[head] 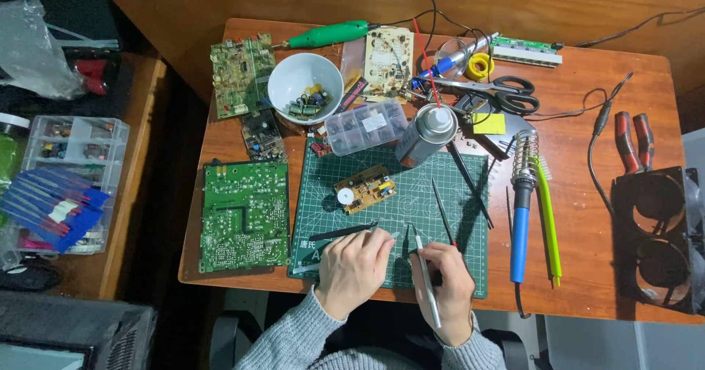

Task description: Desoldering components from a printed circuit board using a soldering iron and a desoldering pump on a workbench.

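Item: tweezers [426, 285], our right hand [446, 291] fingers clamped on them like a pen for fine control. Left hand [352, 267] fingers curled together, steadying on the green mat [411, 216]. Small circuit board [365, 189] beyond our fingertips, within reach.

I see a white rectangular label on the clear plastic compartment box [365, 126] behind the mat. A square yellow sticky note [488, 123] lies right of the grey spray can [427, 135].

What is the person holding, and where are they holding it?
The right hand holds silver tweezers around the middle. The left hand rests by black tweezers.
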